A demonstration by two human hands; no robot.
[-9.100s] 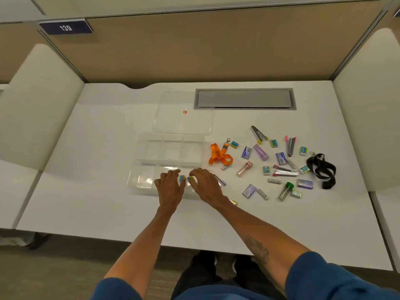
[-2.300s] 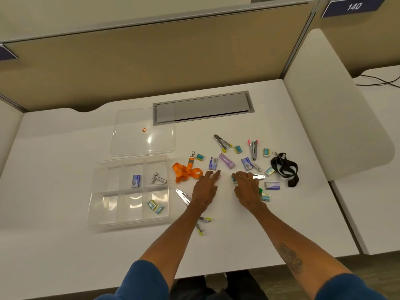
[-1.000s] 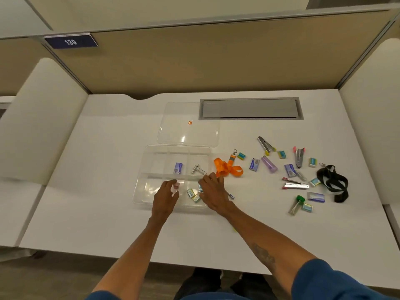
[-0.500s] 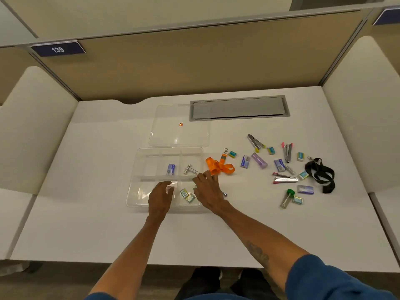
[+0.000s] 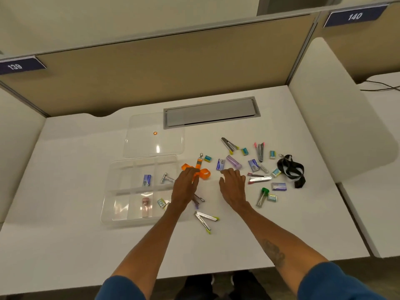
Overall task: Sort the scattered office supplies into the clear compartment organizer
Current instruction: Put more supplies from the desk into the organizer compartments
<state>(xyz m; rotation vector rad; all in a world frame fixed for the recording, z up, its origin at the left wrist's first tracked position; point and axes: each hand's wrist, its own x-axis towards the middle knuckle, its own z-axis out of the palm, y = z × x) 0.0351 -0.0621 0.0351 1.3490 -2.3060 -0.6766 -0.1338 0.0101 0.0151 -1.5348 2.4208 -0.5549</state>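
— Now, where's the organizer [image 5: 122, 176]?
— It's on the surface [image 5: 65, 169], left of my arms, with the lid [image 5: 154, 135] off so items drop straight in. My left grip [image 5: 185, 187] lies loose, fingers on the orange lanyard [image 5: 203, 173] beside it. The right grip [image 5: 232, 185], released and empty, hovers by the blue box [image 5: 220, 165], probably my next pick.

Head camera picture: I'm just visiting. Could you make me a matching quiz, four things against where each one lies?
Things:
1. pink case
2. orange lanyard
3. black lanyard
4. lid

Places:
A. rightmost of the scattered things
B. near middle compartment of the organizer
C. just behind the organizer
D. partly under the left hand fingertips

Pairs: 1-B, 2-D, 3-A, 4-C
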